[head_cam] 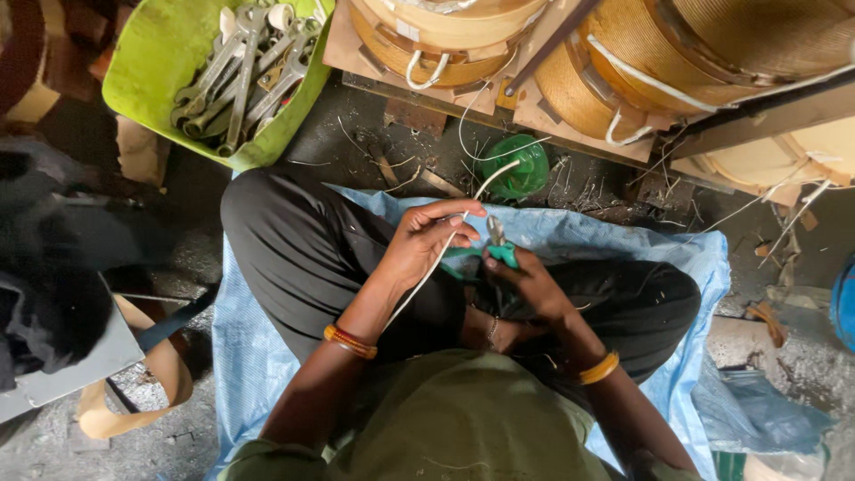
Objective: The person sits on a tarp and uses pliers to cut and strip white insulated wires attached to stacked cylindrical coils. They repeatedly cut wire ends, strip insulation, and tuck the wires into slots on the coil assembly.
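Left hand (426, 239) pinching white wire (463, 218) at frame centre; right hand (527, 281) gripping green pliers (499, 242); coils (623, 62) crowding upper edge, floor open left.

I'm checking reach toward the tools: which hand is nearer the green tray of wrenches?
Left. The left hand holds a white wire, below and right of the tray. The right hand, gripping pliers, sits farther right.
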Available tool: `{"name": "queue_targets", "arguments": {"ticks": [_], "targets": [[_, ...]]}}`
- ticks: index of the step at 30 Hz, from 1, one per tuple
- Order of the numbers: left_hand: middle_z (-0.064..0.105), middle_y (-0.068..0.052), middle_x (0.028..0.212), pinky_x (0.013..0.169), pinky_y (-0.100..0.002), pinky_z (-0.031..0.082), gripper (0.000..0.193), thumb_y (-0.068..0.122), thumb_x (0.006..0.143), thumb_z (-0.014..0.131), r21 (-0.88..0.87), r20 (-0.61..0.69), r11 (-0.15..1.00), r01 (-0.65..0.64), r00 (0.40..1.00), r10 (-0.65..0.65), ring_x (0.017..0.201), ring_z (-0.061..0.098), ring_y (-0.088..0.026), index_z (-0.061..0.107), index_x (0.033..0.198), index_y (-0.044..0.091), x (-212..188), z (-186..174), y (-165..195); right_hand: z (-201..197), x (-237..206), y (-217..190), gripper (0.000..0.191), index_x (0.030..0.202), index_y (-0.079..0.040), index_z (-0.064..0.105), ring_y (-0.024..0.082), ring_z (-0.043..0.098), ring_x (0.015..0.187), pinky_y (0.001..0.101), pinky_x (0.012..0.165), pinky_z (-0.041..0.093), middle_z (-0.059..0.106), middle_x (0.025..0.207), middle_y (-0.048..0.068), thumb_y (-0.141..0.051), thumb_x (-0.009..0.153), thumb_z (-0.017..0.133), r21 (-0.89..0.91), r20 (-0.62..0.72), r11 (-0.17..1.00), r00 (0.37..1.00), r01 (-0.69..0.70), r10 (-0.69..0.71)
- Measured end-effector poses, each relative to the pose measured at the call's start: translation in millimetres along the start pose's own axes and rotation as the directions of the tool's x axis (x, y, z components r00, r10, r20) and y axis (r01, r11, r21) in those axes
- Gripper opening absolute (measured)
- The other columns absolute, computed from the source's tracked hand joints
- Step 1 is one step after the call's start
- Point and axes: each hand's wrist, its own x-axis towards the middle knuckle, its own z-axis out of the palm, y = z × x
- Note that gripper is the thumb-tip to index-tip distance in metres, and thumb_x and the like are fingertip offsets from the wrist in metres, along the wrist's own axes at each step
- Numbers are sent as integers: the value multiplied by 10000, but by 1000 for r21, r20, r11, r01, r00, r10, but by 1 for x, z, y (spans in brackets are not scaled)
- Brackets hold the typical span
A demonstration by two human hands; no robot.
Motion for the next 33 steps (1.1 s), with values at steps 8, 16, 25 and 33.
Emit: {"name": "queue_targets", "arguments": {"ticks": [8,16,25,33], "targets": [[595,-176,1465,927,-380,611,424,102,1045,608,-51,169,993,111,980,-101,1130,721,-256,565,1456,6,0,-19,-7,1,9,3,377,1348,-8,562,223,628,1137,363,1004,488,699,1242,138,-186,1019,604,-286,91,942,984,174,-154],[579,-191,1491,933,-358,616,437,87,1060,594,-78,237,989,127,966,-105,1124,719,-250,540,1482,-11,4,-26,-9,-8,25,22,540,1451,29,444,331,622,1238,397,1033,470,632,1328,229,-191,989,614,-453,134,850,963,268,-232],[578,-207,1503,822,-306,598,519,81,1049,629,-169,306,972,165,946,-108,973,729,-205,491,1539,-20,4,-34,-7,-6,38,22,271,1196,-35,623,309,733,994,416,864,560,752,1035,160,-145,950,647,-553,138,811,981,192,-139],[512,-180,1571,918,-335,613,558,99,1040,615,-177,152,984,12,988,15,1091,723,-217,441,1565,27,9,-43,12,11,34,22,382,1301,18,586,382,655,1150,457,959,510,672,1248,218,-142,960,648,-493,123,847,980,198,-157]]}}
